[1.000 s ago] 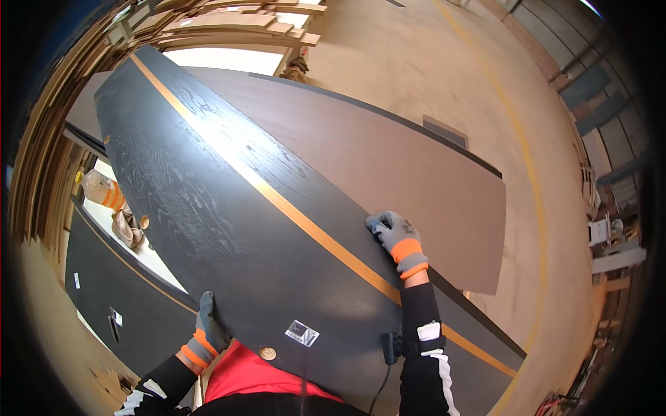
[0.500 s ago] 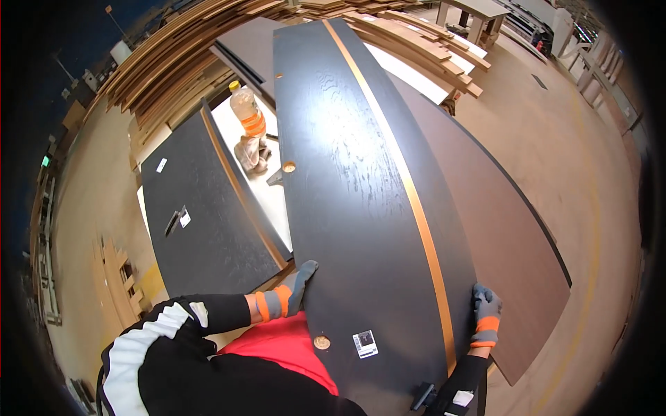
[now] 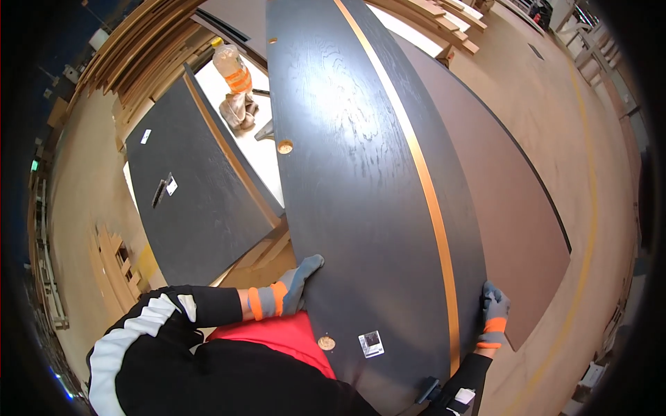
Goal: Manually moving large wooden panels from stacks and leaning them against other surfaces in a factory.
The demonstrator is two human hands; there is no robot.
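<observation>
A long black wood-grain panel [image 3: 361, 229] with a gold strip [image 3: 433, 208] stretches away in front of me. My left hand [image 3: 298, 281], in a grey and orange glove, grips its left edge, thumb resting on the face. On the right edge, my gloved right hand [image 3: 494, 305] is closed round the panel, its fingertips partly hidden. A white label [image 3: 371, 344] and a round hole [image 3: 326, 343] show on the near part of the face. Another hole [image 3: 285, 147] sits farther along the left edge.
Left lies another black panel [image 3: 201, 187] with a thin black piece [image 3: 159, 193] on it. A brown panel [image 3: 513, 208] lies beneath, at right. Beyond my left hand stand a plastic bottle [image 3: 232, 68] and a crumpled cloth [image 3: 238, 111]. Boards [image 3: 132, 52] are stacked behind.
The held panel has slid toward me relative to the bottle and the brown panel. Both hands keep their grip on its edges. My view has also tilted down.
</observation>
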